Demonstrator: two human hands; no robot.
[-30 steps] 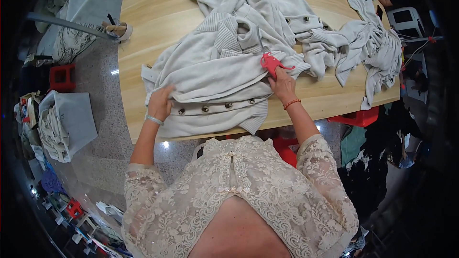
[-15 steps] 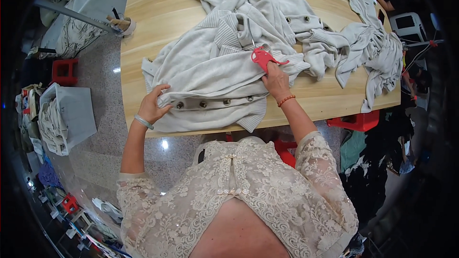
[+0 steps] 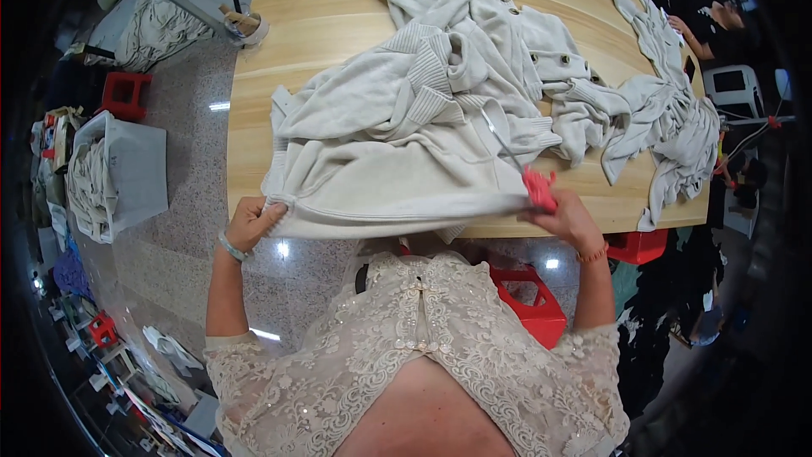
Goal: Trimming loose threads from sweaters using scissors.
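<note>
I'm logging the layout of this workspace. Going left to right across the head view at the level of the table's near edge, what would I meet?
Grey bin of folded cloth → left hand gripping the hem → cream knit garment → small red tool in the right hand → second knit garment draped at the table's right end.

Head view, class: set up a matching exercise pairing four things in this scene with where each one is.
Things:
1. left hand
2. red tool
3. grey bin
4. second pale garment

Places:
A. on the floor, left of the table
B. in the right hand
C. spread at the table's right end
D. gripping the cardigan hem's left corner

Pairs: 1-D, 2-B, 3-A, 4-C
</note>
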